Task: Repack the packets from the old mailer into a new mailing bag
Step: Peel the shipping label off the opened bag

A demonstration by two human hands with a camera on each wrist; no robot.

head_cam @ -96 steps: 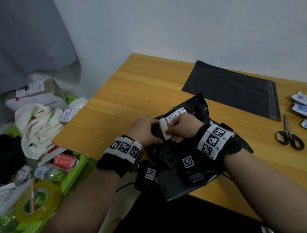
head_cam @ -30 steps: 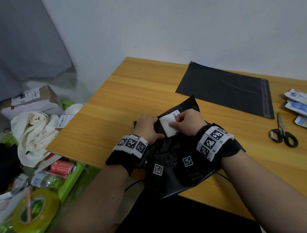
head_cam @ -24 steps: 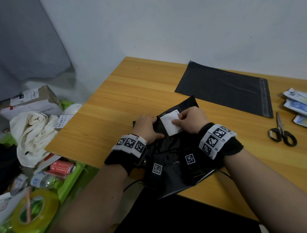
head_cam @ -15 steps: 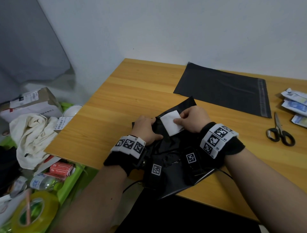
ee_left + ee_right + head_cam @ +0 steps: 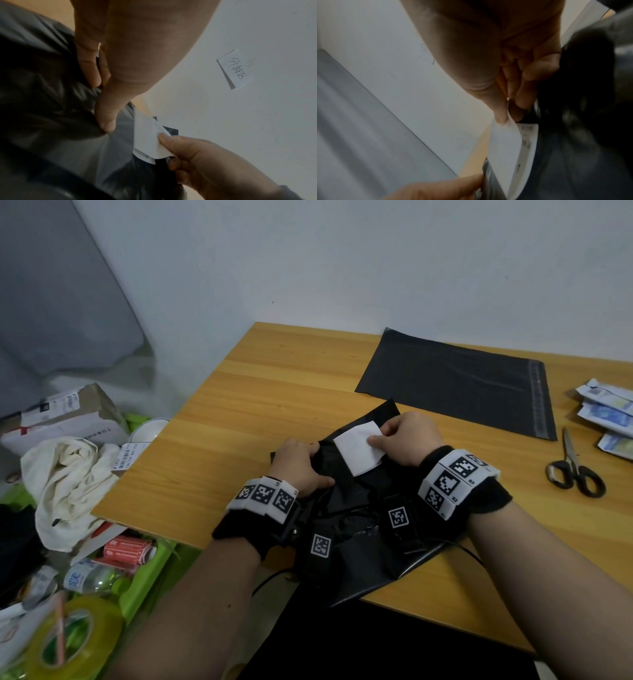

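A crumpled black old mailer lies at the table's near edge under both wrists. My left hand grips its plastic, with fingers and thumb pinching a fold. My right hand pinches a white shipping label, bent back from the mailer with its blank side up; the peeled flap curls between thumb and forefinger. The label still clings to the mailer along its lower edge. A flat new black mailing bag lies further back. Several packets sit at the right edge.
Black-handled scissors lie right of my right hand. The wooden table ends at the left over floor clutter: a cardboard box, a white cloth, a green bin and a tape roll. A note hangs on the wall.
My right hand has peeled the white label further off the old mailer, so its printed side has turned under and the blank back now faces up. The left hand stays gripping the mailer.
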